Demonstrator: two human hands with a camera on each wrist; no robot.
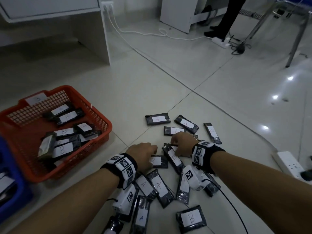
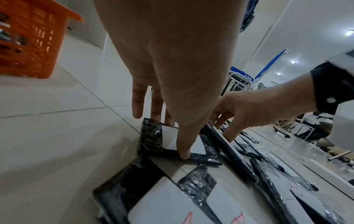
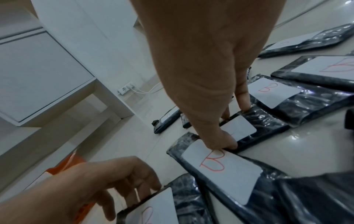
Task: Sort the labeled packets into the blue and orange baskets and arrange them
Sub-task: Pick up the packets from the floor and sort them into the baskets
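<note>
Packets (image 1: 191, 218) on the tiled floor (image 1: 168, 92): about fourteen loose, two baskets.
Left hand (image 1: 143, 153) pinches one packet (image 1: 158, 161); right hand (image 1: 181, 143) pinches another (image 3: 247, 130); orange basket (image 1: 101, 122), blue basket (image 1: 18, 191).

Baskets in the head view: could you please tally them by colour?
orange basket: 1
blue basket: 1
Total: 2

blue basket (image 1: 11, 188) cut off at left edge; orange basket (image 1: 55, 132) label unreadable
</note>
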